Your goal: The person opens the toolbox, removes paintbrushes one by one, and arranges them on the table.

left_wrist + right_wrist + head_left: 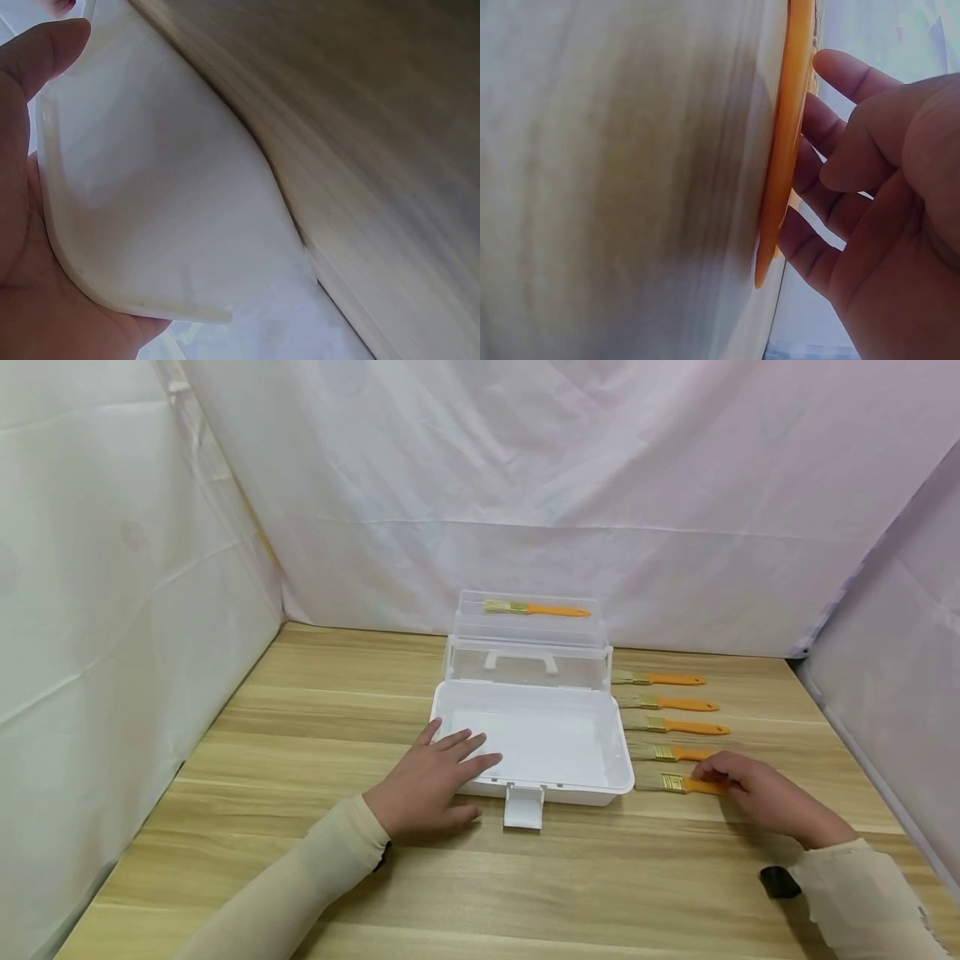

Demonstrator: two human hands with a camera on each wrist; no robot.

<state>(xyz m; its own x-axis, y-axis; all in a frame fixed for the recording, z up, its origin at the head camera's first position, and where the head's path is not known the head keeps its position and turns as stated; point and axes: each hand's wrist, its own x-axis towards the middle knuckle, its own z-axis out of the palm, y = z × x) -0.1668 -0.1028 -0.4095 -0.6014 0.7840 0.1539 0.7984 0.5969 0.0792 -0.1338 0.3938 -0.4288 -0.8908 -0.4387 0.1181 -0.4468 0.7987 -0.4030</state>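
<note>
A white plastic box (pixel 536 743) stands with its clear lid raised at the back and its front latch (pixel 523 807) hanging down. My left hand (pixel 435 777) rests over its front left corner with fingers spread over the rim; the left wrist view shows the box wall (pixel 165 172) close up. At the right, my right hand (pixel 765 793) is at the handle of the nearest paintbrush (pixel 701 786), which lies on the table. In the right wrist view, fingertips are beside the orange handle (pixel 784 142) and the thumb is apart from it.
Several more paintbrushes (pixel 686 727) lie in a column right of the box, bristles toward it. Another paintbrush (pixel 555 609) is at the raised lid (pixel 480 631). White cloth (pixel 487 485) hangs behind and at both sides of the wooden table (pixel 315 718).
</note>
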